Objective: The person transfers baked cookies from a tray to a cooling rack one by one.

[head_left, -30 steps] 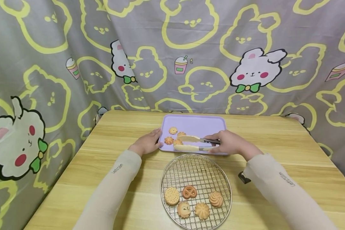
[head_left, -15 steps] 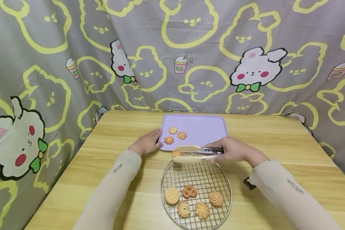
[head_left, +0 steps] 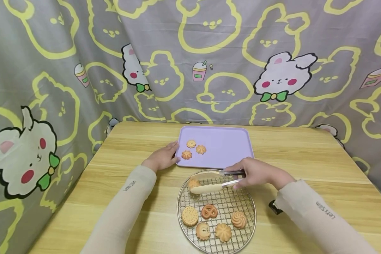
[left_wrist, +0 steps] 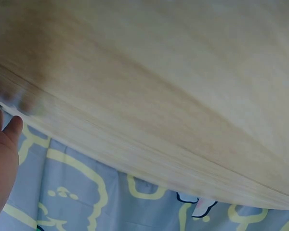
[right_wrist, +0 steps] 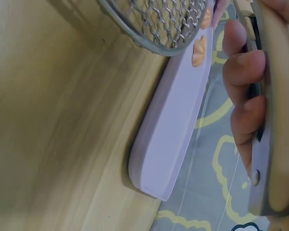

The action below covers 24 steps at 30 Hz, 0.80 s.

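My right hand (head_left: 256, 172) grips a pair of tongs (head_left: 207, 188) with beige tips and metal handles. Between the tips sits a flower-shaped cookie (head_left: 194, 183), over the far left part of a round wire cooling rack (head_left: 255, 211); whether it touches the mesh I cannot tell. In the right wrist view, fingers (right_wrist: 248, 67) curl round the tongs' handle. My left hand (head_left: 162, 157) rests against the left edge of a lilac tray (head_left: 227, 144), fingers extended. Three small cookies lie at the tray's left: a round one (head_left: 191, 144) and two flower-shaped ones (head_left: 201, 149).
Nearer me on the rack lie a dotted round cookie (head_left: 189, 216), a pretzel-shaped one (head_left: 209, 212), a swirl one (head_left: 239, 219), a flower one (head_left: 223, 233) and a lion-like one (head_left: 203, 231). A patterned curtain (head_left: 228, 91) hangs behind the wooden table (head_left: 120, 141).
My right hand has lifted the cookie from the tray with the tongs and carried it toward me, over the rack's far left. My left hand has stayed at the tray's edge.
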Available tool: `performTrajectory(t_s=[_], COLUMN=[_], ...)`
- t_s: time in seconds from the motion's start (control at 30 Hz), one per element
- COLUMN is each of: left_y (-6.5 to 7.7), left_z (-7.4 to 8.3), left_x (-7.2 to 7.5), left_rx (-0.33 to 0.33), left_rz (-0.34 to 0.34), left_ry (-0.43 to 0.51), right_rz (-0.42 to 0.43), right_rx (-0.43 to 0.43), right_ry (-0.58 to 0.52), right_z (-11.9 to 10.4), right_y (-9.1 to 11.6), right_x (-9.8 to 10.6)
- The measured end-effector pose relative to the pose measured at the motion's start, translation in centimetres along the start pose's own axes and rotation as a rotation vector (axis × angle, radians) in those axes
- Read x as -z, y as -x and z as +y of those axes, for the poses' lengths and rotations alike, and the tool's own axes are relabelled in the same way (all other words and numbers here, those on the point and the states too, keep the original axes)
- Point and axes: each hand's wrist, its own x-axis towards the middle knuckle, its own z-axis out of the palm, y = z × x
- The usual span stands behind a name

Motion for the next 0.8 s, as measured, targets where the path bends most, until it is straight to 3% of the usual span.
performTrajectory(t_s=[0.8], left_y=[0.0], left_z=[0.0], left_x=[0.1], left_rx=[-0.003], left_rz=[-0.003], left_ry=[0.004], right_rz=[-0.045], right_rx=[0.002], right_ry=[0.097], right_z=[-0.4], right_y=[-0.6], right_x=[-1.2])
